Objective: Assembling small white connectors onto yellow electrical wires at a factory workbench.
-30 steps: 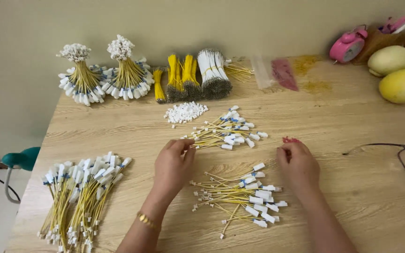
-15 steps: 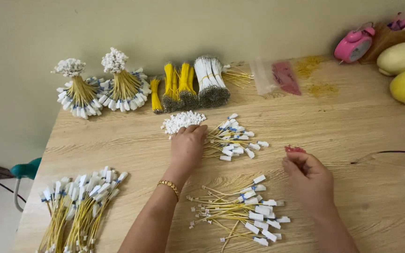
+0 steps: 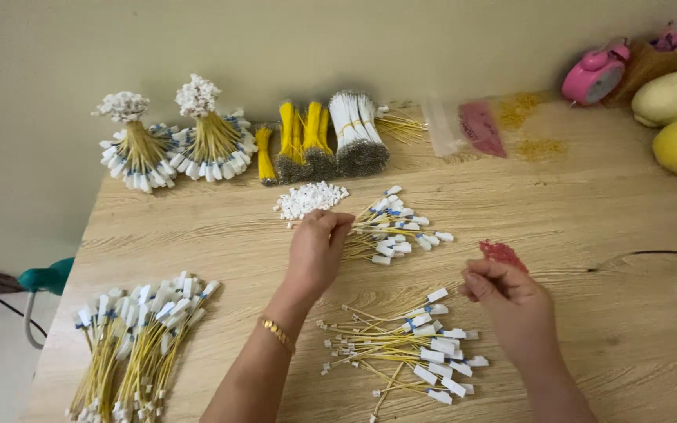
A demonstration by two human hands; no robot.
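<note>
Curled down at the near edge of a small heap of tiny white plastic connectors, above centre frame: left fingers, bent over the pieces; cannot tell whether anything is gripped yet. Behind them the left hand, a thin gold bracelet at the wrist.

Moved up there within the last second from the middle of the frame, beside the right hand; so now at the connectors rather than at the wires.

Just right of those fingers, a loose spread of thin yellow wires with white tags.

Right of centre: right fingers pinched closed, tips together; too small to tell if a piece sits between them. Right hand barely shifted, just below a little pile of red bits and above a second scatter of tagged yellow wires.

Everything on a pale wooden surface; lower left, a long bundle of finished yellow wires.
</note>
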